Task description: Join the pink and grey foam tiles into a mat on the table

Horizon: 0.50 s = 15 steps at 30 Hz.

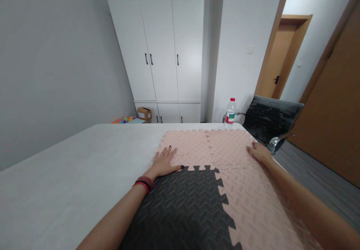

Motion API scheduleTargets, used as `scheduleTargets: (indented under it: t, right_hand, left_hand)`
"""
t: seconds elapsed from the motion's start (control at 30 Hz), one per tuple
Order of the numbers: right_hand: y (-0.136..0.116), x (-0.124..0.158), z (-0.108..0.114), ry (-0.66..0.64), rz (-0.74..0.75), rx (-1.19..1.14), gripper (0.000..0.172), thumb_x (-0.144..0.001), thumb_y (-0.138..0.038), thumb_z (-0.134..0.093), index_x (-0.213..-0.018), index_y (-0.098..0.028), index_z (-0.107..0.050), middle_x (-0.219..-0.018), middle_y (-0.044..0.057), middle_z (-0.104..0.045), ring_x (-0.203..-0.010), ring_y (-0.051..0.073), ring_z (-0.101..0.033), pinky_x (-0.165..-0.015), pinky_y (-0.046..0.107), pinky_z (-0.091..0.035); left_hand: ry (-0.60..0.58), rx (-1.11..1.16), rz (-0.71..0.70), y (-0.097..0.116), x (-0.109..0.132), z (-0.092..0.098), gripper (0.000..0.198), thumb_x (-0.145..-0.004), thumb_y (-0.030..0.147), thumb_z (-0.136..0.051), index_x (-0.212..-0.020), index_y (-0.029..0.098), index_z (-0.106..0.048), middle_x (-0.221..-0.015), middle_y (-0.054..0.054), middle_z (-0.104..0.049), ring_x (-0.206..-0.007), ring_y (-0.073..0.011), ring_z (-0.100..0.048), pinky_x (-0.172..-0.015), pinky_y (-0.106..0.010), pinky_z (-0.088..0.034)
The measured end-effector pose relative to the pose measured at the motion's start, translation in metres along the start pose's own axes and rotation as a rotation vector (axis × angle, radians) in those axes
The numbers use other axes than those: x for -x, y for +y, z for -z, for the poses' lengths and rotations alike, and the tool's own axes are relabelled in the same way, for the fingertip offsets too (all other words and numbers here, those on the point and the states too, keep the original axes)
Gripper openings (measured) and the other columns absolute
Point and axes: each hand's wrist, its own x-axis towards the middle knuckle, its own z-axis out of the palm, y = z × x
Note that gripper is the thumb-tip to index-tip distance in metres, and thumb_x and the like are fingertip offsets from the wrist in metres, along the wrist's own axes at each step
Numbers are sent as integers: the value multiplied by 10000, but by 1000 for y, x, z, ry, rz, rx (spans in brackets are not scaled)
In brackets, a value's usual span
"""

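Note:
My left hand (164,162) lies flat with its fingers spread on a pink foam mat tile (187,142). Its thumb reaches along the notched far edge of a black foam mat tile (182,208), and a red bracelet circles the wrist. At the far right, my right hand (259,152) rests on the outer edge of another pink tile (229,145), fingers extended and holding nothing visible. Interlocking teeth join the pink tiles. A nearer pink tile (250,201) runs beside the black one, whose right-hand teeth lie against it. The near ends of both are cut off by the frame.
The mats lie on a white table (70,182). A water bottle (230,112) with a red cap stands at the far right corner. A black chair (271,120) is beyond the right edge. A cardboard box (144,113) sits before the white cabinet (157,47).

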Motion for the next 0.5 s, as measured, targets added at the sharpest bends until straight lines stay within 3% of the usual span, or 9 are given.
scheduleTargets:
  t: [0.17,0.27,0.37,0.5]
  right_hand:
    - [0,5,-3,42,18,-9,645,-851,-551,-362,-1303,-97,-443,-1296,184,-478,-1198,288,-433,-987,379,-307]
    - [-4,11,-5,81,9,12,615,-860,-564,-339,-1265,-120,-467,-1264,190,-484,-1179,306,-434,-960,424,-314]
    - [-7,14,-4,118,-5,32,571,-866,-556,-338,-1226,-138,-488,-1231,188,-496,-1159,312,-437,-936,439,-317]
    - [-10,16,-2,173,2,36,533,-875,-527,-330,-1187,-133,-505,-1174,186,-521,-1110,312,-463,-908,436,-322]
  left_hand:
    - [-17,-26,12,5,3,10,1039,-617,854,-392,-1450,277,-166,-1538,-113,-107,-1400,-334,-74,-1088,-575,-89]
    - [-34,-43,15,8,-4,28,904,-657,818,-415,-1395,303,-325,-1492,-113,-283,-1362,-355,-226,-1059,-614,-142]
    - [-11,-48,20,19,-29,50,683,-793,689,-419,-1319,253,-438,-1388,-108,-448,-1291,-325,-363,-1055,-623,-165]
    - [41,-32,-24,59,-76,61,507,-875,464,-495,-1307,208,-423,-1383,-99,-416,-1245,-282,-407,-1039,-564,-290]
